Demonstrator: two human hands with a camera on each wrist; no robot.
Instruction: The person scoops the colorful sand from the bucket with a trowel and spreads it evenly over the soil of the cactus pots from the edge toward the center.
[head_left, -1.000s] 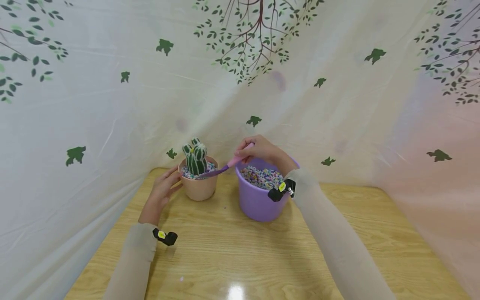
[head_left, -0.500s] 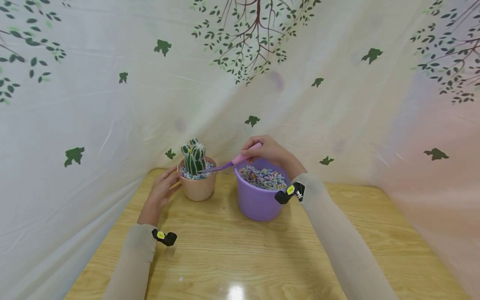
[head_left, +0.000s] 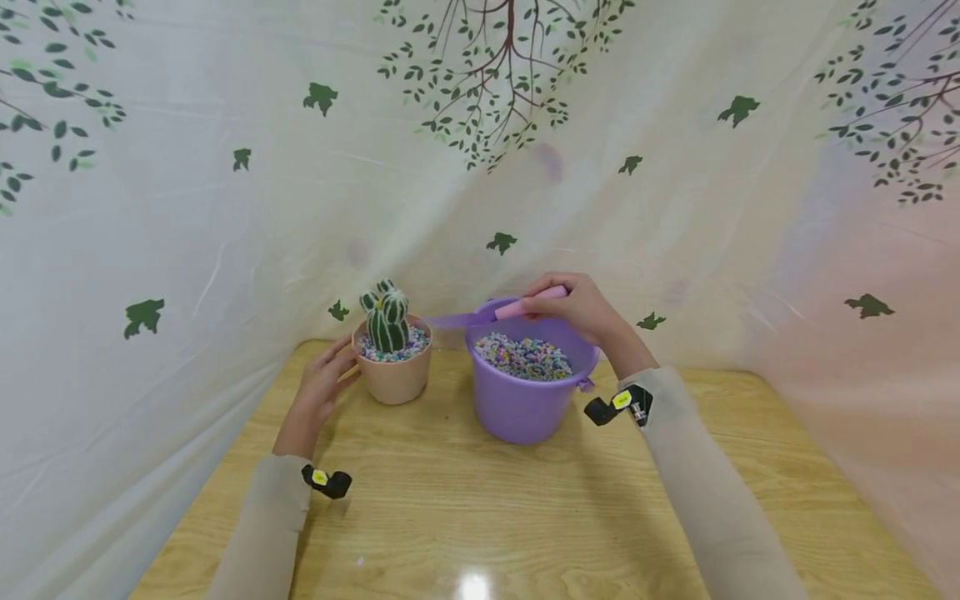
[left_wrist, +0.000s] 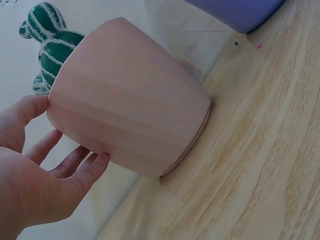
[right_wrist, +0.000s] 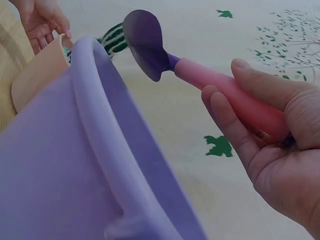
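My right hand [head_left: 573, 304] grips the pink handle of a small garden trowel [right_wrist: 145, 42] with a purple blade. The trowel hangs over the purple bucket [head_left: 517, 408], its blade pointing left toward the pot. Small multicoloured beads [head_left: 521, 357] lie inside the bucket. A toy-like green cactus [head_left: 387, 329] with white stripes stands in the peach flowerpot [head_left: 393, 382], amid similar beads. On the pot's left side rest the fingertips of my left hand [left_wrist: 45, 175], its thumb at the rim and its fingers only slightly bent. No beads show on the blade face seen in the right wrist view.
Pot and bucket stand apart on a wooden table [head_left: 480, 500], close to a pale curtain [head_left: 420, 192] printed with leaves and branches. A few stray beads [left_wrist: 236, 44] lie on the wood near the bucket.
My right hand has drawn the trowel rightward, its blade leaving the beads in the pot and coming back over the bucket's left rim. The left hand stays at the pot.
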